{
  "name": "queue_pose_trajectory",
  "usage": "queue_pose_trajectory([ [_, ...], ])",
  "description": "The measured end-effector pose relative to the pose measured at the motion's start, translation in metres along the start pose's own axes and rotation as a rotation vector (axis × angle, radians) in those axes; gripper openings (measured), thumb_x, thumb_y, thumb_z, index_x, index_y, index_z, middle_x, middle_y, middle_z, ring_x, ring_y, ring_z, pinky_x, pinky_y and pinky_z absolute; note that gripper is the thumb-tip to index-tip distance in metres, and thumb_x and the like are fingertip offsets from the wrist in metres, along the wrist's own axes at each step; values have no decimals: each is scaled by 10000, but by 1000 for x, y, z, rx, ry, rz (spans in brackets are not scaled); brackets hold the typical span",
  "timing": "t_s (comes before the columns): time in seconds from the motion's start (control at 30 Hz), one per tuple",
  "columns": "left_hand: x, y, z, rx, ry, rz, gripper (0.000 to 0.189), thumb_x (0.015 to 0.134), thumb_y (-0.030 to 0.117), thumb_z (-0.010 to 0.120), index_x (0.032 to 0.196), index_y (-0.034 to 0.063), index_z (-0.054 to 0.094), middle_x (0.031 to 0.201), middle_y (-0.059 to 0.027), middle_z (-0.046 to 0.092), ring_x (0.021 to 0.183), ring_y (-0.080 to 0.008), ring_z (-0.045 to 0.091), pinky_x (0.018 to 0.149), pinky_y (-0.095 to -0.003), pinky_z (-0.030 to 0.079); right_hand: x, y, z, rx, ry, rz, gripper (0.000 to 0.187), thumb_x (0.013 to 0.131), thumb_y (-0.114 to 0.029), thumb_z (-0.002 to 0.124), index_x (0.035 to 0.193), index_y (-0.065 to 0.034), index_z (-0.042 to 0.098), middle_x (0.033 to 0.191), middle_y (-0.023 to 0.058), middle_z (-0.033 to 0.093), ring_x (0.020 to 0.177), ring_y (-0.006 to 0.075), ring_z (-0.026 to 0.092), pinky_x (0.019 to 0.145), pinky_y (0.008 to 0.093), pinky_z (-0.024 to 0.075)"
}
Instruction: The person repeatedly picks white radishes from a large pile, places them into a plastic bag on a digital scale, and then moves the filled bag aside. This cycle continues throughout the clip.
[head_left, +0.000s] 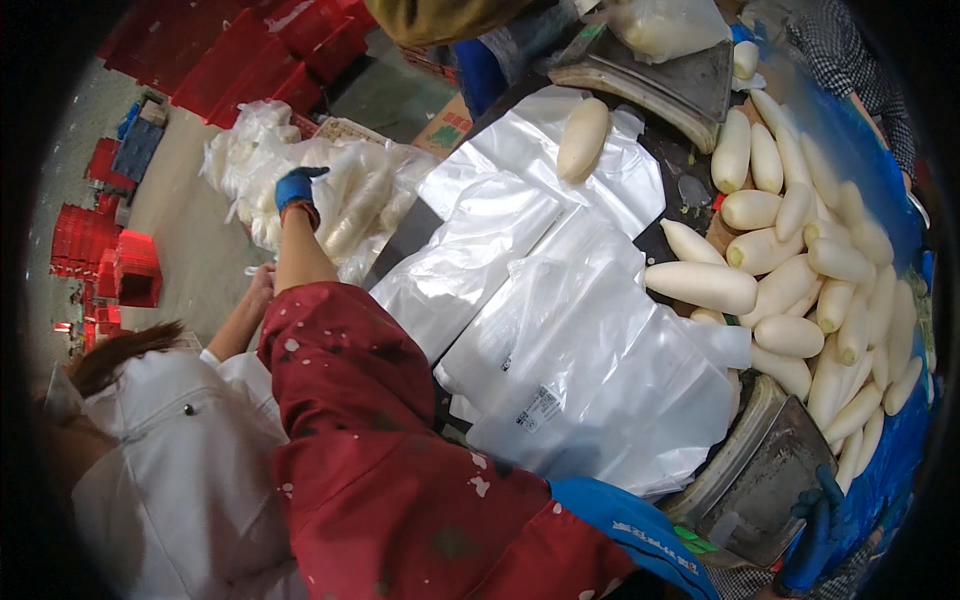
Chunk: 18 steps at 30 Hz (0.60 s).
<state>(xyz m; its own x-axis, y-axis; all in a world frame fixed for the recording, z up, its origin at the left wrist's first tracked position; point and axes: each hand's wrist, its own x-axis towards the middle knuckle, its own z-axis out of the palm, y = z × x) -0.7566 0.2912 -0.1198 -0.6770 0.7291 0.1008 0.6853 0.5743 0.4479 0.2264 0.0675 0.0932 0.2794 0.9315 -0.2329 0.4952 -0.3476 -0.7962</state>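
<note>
My left hand (298, 187), in a blue glove with an orange cuff, is at the upper left over clear plastic bags of white radishes (352, 195). One finger or the thumb points right; the others are hard to make out, so I cannot tell whether it grips a bag. My right hand is out of view. Before me, flat clear plastic bags (570, 337) lie spread in overlapping stacks, some with printing. A single white radish (583, 140) lies on the far stack. Many loose white radishes (787, 300) are heaped at the right on blue sheeting (904, 442).
Metal scoop-like trays stand at the lower right (757, 480) and top (652, 82). A co-worker in white (180, 450) reaches in at the left. Another's gloved hand (821, 502) is at the lower right; further people are at the top. Red crates (247, 60) stand beyond.
</note>
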Motion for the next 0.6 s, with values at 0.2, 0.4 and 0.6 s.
queue_pose_trajectory([
  [0.2, -26, -31, 60, -170, -289, -123, 237, 822, 273, 623, 985, 135, 727, 907, -3, 679, 777, -146, 599, 659, -318, 464, -3, -8, 12, 36, -29, -29, 360, 984, -205, 469, 1254, 16, 556, 834, 38, 591, 712, 110, 540, 673, 251, 464],
  [0.4, -84, 129, 39, -361, -222, -10, 245, 836, 288, 617, 983, 109, 697, 838, -15, 644, 705, -127, 560, 607, -298, 441, -19, -11, 9, 37, 18, -53, 332, 971, -163, 455, 1222, 21, 571, 878, 56, 602, 781, 124, 556, 730, 244, 456],
  [0.6, -286, 385, -25, -909, -687, 843, 331, 954, 233, 548, 1223, 47, 600, 1104, -41, 642, 1002, -124, 591, 885, -257, 455, -33, 12, -19, 159, -125, -246, 357, 963, -177, 451, 1220, 41, 569, 921, 92, 641, 786, 152, 598, 709, 277, 486],
])
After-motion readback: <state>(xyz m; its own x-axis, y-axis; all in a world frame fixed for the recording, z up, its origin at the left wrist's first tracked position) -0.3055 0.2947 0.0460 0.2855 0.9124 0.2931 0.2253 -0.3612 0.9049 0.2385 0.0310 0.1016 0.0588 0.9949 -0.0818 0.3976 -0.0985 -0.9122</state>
